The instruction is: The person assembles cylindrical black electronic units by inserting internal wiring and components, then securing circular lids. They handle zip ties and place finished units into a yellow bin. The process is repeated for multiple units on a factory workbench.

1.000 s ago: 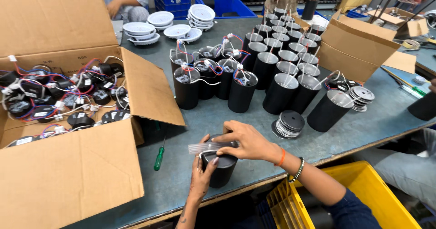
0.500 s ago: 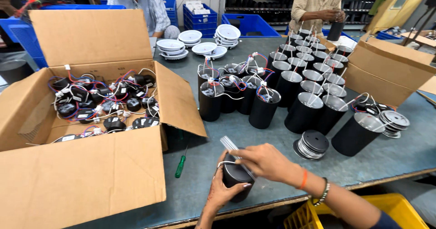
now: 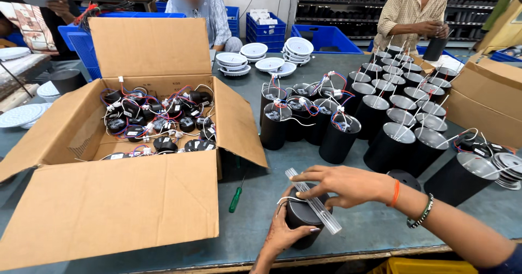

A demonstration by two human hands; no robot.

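Holding a black can (image 3: 302, 219) at six o'clock, the left hand (image 3: 285, 233) cups it. The right hand (image 3: 340, 186) pinches a clear strip (image 3: 315, 202) on top, over the grey worktop (image 3: 261, 225).

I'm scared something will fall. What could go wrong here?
The black cylinder housing stands near the table edge, held only by the left hand, so it might tip off. The clear ribbed strip under the right hand lies loose on top and could slide away.
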